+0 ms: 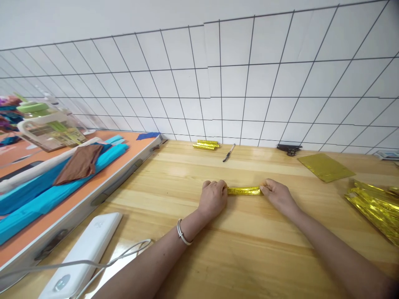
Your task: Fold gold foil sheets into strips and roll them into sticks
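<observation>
The left grip and the right grip are both closed on a gold foil strip, one at each end, so it lies between them, low over the counter. The right grip pinches its end between thumb and finger; the left one curls over the other end, its fingertips hidden. To handle it well, I would pull evenly and lightly from both sides, with the ends level, since a harder tug at one end could skew the strip or tear it. Light pressure should also spare the middle from extra creases. The foil looks thin, slick and mirror-bright, with fine wrinkles along a narrow, straight-edged shape; whether it is folded or rolled, I cannot tell. Beyond the grips, near the wall, lie slim gold rolls and, just beside them, a smooth pen. Right of the right grip are a flat, duller gold sheet and, closer in, a loose, crinkled foil pile with sharp glints.
</observation>
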Motion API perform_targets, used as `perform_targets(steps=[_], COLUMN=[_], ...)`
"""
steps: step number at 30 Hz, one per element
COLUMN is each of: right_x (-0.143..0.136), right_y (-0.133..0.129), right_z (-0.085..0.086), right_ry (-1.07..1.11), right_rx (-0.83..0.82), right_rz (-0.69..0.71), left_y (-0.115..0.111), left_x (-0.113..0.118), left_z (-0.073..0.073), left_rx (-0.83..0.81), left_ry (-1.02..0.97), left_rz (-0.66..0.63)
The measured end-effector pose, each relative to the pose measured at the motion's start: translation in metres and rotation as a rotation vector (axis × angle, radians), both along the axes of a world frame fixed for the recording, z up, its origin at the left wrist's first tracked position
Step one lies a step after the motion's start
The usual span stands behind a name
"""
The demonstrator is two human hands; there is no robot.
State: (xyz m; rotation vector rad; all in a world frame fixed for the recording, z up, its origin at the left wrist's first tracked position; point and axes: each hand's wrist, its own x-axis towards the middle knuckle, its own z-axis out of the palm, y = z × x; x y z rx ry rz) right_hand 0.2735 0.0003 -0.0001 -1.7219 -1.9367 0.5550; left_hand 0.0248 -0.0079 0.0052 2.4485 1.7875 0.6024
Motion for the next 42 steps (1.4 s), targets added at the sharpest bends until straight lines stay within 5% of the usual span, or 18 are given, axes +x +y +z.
perform_targets(steps=[22,32,42], right_x=[-0.006,0.021,0.015], right_y=[0.016,-0.02,-0.038], right_z=[0.017,-0.014,-0.017], right_ry=[-0.194,-0.129,-0.31], right_rx=[-0.018,0.311,0.489], right_rz=[0.1,0.383,0.392], left_y=[0.032,0.006,0.007], left_x=[-0.005,-0.031,-0.041], left_z=[0.004,-0.004,-0.007], left_rx=[-0.117,-0.031,0.048], left_ry=[0.104,-0.075,0.04], left_rz=[-0.124,-0.374,-0.582])
